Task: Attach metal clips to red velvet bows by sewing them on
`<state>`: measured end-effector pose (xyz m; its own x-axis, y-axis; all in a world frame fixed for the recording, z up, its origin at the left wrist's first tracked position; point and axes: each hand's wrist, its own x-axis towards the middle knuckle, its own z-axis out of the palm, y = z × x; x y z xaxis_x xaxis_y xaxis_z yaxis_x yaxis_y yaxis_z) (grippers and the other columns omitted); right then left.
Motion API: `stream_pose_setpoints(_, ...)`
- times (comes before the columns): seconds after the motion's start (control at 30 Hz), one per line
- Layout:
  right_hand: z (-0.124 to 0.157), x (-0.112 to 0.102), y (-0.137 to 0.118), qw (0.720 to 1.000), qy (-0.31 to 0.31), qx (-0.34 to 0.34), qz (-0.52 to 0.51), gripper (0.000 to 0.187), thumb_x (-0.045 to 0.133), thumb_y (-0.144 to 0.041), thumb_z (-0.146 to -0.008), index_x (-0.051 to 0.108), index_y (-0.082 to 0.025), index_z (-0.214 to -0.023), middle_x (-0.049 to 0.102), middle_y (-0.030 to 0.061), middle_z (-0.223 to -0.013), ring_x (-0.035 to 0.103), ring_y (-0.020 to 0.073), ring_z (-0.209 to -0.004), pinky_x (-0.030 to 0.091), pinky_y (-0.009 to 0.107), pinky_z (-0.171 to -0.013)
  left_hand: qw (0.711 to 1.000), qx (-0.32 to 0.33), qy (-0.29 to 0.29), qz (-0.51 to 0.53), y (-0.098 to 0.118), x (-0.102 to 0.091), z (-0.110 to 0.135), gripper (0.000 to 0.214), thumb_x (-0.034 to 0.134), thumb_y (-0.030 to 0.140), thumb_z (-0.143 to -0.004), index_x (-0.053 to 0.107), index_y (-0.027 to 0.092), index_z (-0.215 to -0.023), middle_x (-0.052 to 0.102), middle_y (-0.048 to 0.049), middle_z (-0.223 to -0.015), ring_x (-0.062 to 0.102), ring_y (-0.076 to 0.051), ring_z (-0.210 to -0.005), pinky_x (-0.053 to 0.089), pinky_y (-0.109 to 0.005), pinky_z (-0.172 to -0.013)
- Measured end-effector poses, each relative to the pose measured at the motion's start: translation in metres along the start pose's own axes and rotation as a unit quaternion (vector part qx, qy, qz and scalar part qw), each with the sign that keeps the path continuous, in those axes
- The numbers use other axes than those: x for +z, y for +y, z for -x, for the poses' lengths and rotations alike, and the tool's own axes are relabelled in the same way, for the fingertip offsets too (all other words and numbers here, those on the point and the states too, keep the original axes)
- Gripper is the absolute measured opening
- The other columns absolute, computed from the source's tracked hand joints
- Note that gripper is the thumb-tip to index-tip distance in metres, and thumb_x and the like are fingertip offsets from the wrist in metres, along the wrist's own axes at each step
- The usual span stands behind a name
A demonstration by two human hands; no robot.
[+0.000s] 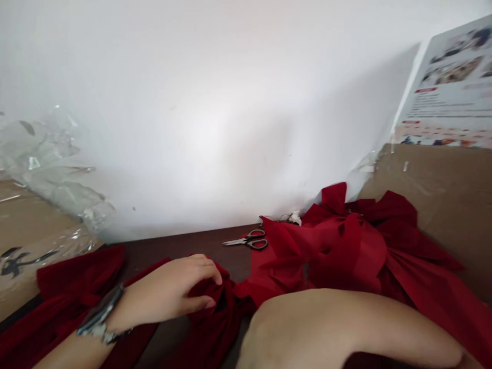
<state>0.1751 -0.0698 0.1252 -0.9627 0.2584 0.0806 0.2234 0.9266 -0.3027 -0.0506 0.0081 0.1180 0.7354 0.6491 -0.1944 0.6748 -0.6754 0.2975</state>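
My left hand [177,287], with a watch and a bracelet at the wrist, is curled round a bunched dark red cloth [215,333] at the lower middle. Red fabric shows between its thumb and fingers. My right hand [277,333] is bent over low in the picture, to the right of that cloth; its fingers are out of sight. Behind it spreads a large heap of red cloth [330,246] with folds and loops. A pair of scissors [249,240] with dark, grey-edged handles lies on the dark table top, its handles touching the red heap.
A red cloth bow [80,287] lies at the left. Cardboard with clear tape [42,220] stands at the left edge, and more cardboard [442,200] at the right under a printed poster [453,97]. A white wall [192,128] closes the back of the dark table [184,243].
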Motion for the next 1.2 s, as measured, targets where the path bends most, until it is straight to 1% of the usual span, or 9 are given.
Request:
stream_pose_setpoints(0.13,-0.016,0.011,0.035,0.998,0.029,0.056,-0.011,0.008,0.062,-0.023,-0.086,0.066,-0.020,-0.079,0.072,-0.0015,-0.079,0.062,0.0108,-0.065,0.045,0.020,-0.059,0.998,-0.026,0.021,-0.057,0.001,0.011,-0.008,0.011,0.060,0.025,-0.080,0.069,0.023,-0.086,0.071,-0.0019,-0.092,0.065,-0.021,-0.084,0.042,-0.025,-0.070)
stream_pose_setpoints(0.2,-0.025,0.024,0.057,0.986,0.092,0.100,-0.101,0.005,0.062,-0.018,-0.083,0.065,-0.018,-0.079,0.069,-0.0005,-0.078,0.062,0.0108,-0.068,0.046,0.020,-0.064,0.996,-0.028,0.041,-0.071,-0.007,0.013,-0.016,0.014,0.057,0.022,-0.082,0.071,0.024,-0.085,0.073,-0.0014,-0.089,0.066,-0.020,-0.083,0.041,-0.026,-0.071)
stream_pose_setpoints(0.33,-0.037,0.051,0.092,0.875,0.220,0.229,-0.366,0.005,0.057,-0.020,-0.084,0.056,-0.017,-0.080,0.057,-0.0039,-0.066,0.057,0.0075,-0.050,0.044,0.019,-0.050,0.999,-0.012,0.030,-0.039,-0.026,0.008,-0.021,0.015,0.059,0.029,-0.085,0.071,0.021,-0.081,0.072,-0.0005,-0.080,0.064,-0.016,-0.075,0.040,-0.023,-0.069)
stream_pose_setpoints(0.4,-0.039,0.059,0.101,0.814,0.228,0.271,-0.461,0.006,0.057,-0.017,-0.083,0.051,-0.017,-0.086,0.053,-0.0061,-0.068,0.054,0.0059,-0.043,0.043,0.018,-0.043,0.999,-0.005,0.033,0.003,-0.030,0.003,-0.019,0.016,0.058,0.030,-0.085,0.071,0.021,-0.082,0.072,0.0011,-0.080,0.062,-0.013,-0.072,0.039,-0.022,-0.066)
stream_pose_setpoints(0.47,-0.039,0.064,0.105,0.792,0.215,0.281,-0.497,0.016,0.059,-0.013,-0.080,0.051,-0.017,-0.093,0.055,-0.0053,-0.075,0.055,0.0050,-0.042,0.045,0.017,-0.041,0.998,0.003,0.049,0.025,-0.030,-0.001,-0.017,0.016,0.058,0.030,-0.086,0.071,0.020,-0.082,0.072,0.0013,-0.082,0.061,-0.013,-0.072,0.039,-0.021,-0.067)
stream_pose_setpoints(0.7,-0.039,0.066,0.093,0.807,0.207,0.246,-0.495,0.025,0.066,-0.019,-0.079,0.060,-0.015,-0.102,0.058,0.0017,-0.095,0.052,0.0012,-0.047,0.045,0.015,-0.041,0.987,0.029,0.098,0.121,-0.025,-0.003,-0.013,0.019,0.055,0.030,-0.088,0.069,0.017,-0.085,0.071,-0.0016,-0.085,0.062,-0.013,-0.077,0.045,-0.023,-0.074)
stream_pose_setpoints(0.93,-0.036,0.056,0.087,0.795,0.245,0.201,-0.517,0.022,0.065,-0.034,-0.084,0.067,-0.013,-0.085,0.056,-0.0043,-0.057,0.047,0.0031,-0.040,0.038,0.016,-0.041,0.947,0.021,0.123,0.297,-0.025,0.000,-0.014,0.024,0.062,0.038,-0.085,0.065,0.014,-0.084,0.069,-0.0030,-0.081,0.061,-0.013,-0.074,0.049,-0.024,-0.071)
stream_pose_setpoints(1.03,-0.034,0.049,0.084,0.776,0.271,0.202,-0.532,0.023,0.066,-0.037,-0.083,0.065,-0.013,-0.082,0.066,0.0006,-0.067,0.052,0.0054,-0.045,0.040,0.017,-0.040,0.937,0.020,0.118,0.327,-0.024,0.001,-0.013,0.024,0.064,0.038,-0.084,0.065,0.014,-0.084,0.069,-0.0030,-0.081,0.061,-0.013,-0.074,0.048,-0.024,-0.071)
stream_pose_setpoints(1.2,-0.029,0.038,0.078,0.786,0.304,0.222,-0.490,0.014,0.064,-0.029,-0.083,0.063,-0.015,-0.083,0.071,0.0029,-0.075,0.052,0.0053,-0.047,0.042,0.018,-0.043,0.938,0.022,0.122,0.324,-0.021,0.000,-0.010,0.023,0.065,0.037,-0.085,0.066,0.014,-0.084,0.069,-0.0025,-0.081,0.060,-0.012,-0.073,0.047,-0.023,-0.069)
